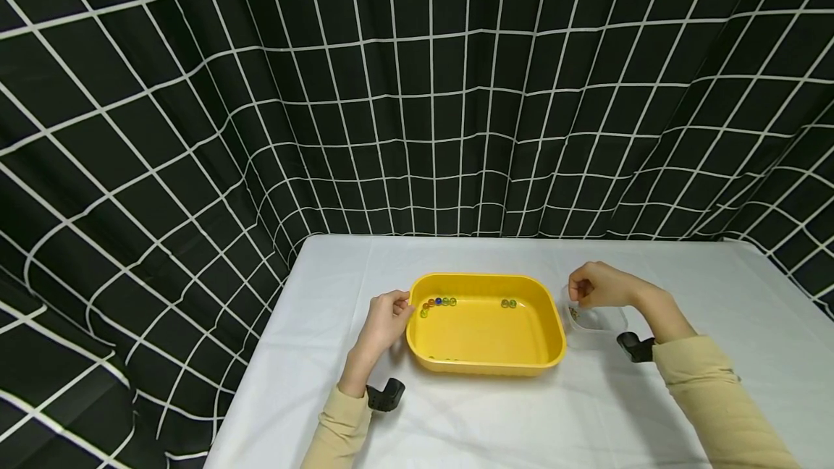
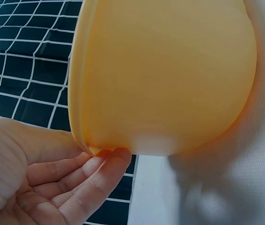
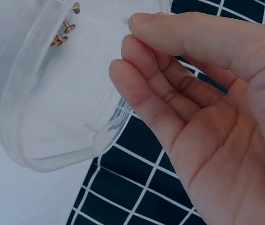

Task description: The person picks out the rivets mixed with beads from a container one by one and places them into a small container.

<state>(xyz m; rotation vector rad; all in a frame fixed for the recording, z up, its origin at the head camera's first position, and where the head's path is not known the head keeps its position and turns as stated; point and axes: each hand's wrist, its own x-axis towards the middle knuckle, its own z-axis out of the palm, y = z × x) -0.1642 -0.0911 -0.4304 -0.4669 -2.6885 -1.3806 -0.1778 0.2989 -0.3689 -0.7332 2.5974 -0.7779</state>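
My left hand [image 1: 381, 320] pinches the left rim of a yellow plastic tray [image 1: 482, 339], thumb on one side and fingers under the lip in the left wrist view. Along the tray's upper left lies a curved row of glass marbles: yellow-green, orange, a blue marble [image 1: 439, 302] and green. Two more marbles [image 1: 509, 304] sit together at its upper right. Over a clear plastic container [image 3: 62, 161], my right hand [image 1: 602, 285] hovers with fingers loosely bent; nothing shows between thumb and fingertips. Several brass thumbtacks [image 3: 59, 41] lie inside the container.
The container stands on the white-covered table [image 1: 508, 418], just right of the tray. Behind and at the sides hangs a black curtain [image 1: 456, 114] with white grid lines. The tray's front wall partly hides small things along its near inner edge.
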